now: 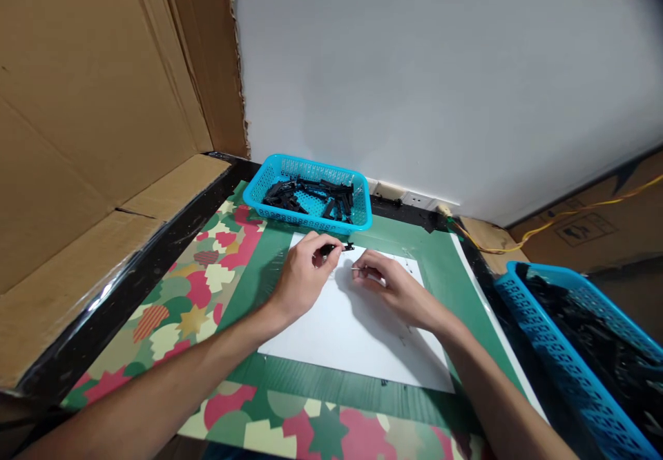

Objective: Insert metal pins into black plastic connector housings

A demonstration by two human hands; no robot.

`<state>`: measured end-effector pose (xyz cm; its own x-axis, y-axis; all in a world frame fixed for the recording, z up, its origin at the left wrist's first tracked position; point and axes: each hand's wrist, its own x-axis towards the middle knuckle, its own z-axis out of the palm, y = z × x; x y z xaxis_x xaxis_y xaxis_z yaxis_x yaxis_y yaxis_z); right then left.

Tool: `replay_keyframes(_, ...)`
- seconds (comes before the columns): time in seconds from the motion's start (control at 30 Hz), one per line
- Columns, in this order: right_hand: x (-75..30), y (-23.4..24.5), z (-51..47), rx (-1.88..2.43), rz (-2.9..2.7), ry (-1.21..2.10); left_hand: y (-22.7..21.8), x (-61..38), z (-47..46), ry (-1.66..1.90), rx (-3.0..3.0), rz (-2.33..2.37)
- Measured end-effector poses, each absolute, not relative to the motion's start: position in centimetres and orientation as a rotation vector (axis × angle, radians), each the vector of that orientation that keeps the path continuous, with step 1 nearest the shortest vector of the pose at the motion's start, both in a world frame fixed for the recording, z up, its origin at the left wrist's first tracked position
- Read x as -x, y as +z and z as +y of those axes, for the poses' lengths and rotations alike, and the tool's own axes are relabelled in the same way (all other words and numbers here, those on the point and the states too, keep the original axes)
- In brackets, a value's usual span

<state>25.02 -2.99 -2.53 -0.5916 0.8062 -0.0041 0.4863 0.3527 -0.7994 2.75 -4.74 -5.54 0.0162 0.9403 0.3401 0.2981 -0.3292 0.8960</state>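
Black part [349, 246], small and narrow, is pinched between the thumb and forefinger of my left hand [306, 266], above the far end of the white sheet [352, 336]. One end of it sticks out to the right, free of my fingers. My right hand [386, 280] is just beside, with its fingertips brought close together on a thin pale piece [355, 269]; it is too small for me to tell what it is exactly. The two hands are near each other but do not touch.

To do this well, I think I should hold the black part firmly but without squeezing, and leave its free end visible. I would keep both wrists low and bring the right fingertips in slowly, because a piece so thin could easily slip away. Working over the sheet seems wise: dark specks [409, 266] show clearly on its plain, matt white.

Under the sheet is a smooth green covering [440, 260], which shines a little; to the left, a patterned paper [199, 287] has stars and rounded shapes in red, cream and green. Beyond my hands is a far basket [311, 224] of blue perforated plastic, rectangular with rounded corners, with slim black pieces [339, 201] lying loosely inside.
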Motion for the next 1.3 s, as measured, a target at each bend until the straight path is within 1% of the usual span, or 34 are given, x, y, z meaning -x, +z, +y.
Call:
replay_keyframes(0.2, -26.6, -1.9, -4.0, 1.049, -1.595, 1.474, -5.4, -3.6, -6.1, 1.185, -1.81, 1.127)
replay_keyframes(0.3, -26.3, -2.1, -4.4, 1.04, -1.417, 1.601, -5.3, -4.0, -6.7, 1.167, -1.876, 1.088)
replay_keyframes(0.37, -25.8, -2.1, -4.7, 1.033, -1.379, 1.624, -5.2, -4.2, -7.0, 1.147, -1.881, 1.077)
replay_keyframes(0.5, -24.9, -2.5, -5.1, 1.091, -1.453, 1.496, -5.1, -4.5, -7.3, 1.104, -1.862, 1.074)
replay_keyframes(0.7, -24.1, -3.3, -5.5, 1.208, -1.617, 1.108, -5.2, -4.7, -7.2, 1.085, -1.794, 1.112)
replay_keyframes(0.9, -24.7, -3.2, -6.0, 1.088, -1.842, 0.744, -5.0, -4.6, -6.8, 1.109, -1.665, 1.081)
replay_keyframes(1.03, -25.1, -3.1, -5.9, 1.049, -1.881, 0.725, -4.6, -4.6, -6.9, 1.106, -1.625, 1.078)
replay_keyframes(1.3, -25.8, -3.7, -5.0, 1.243, -1.69, 0.707, -5.4, -4.4, -7.2, 1.072, -1.783, 1.197)
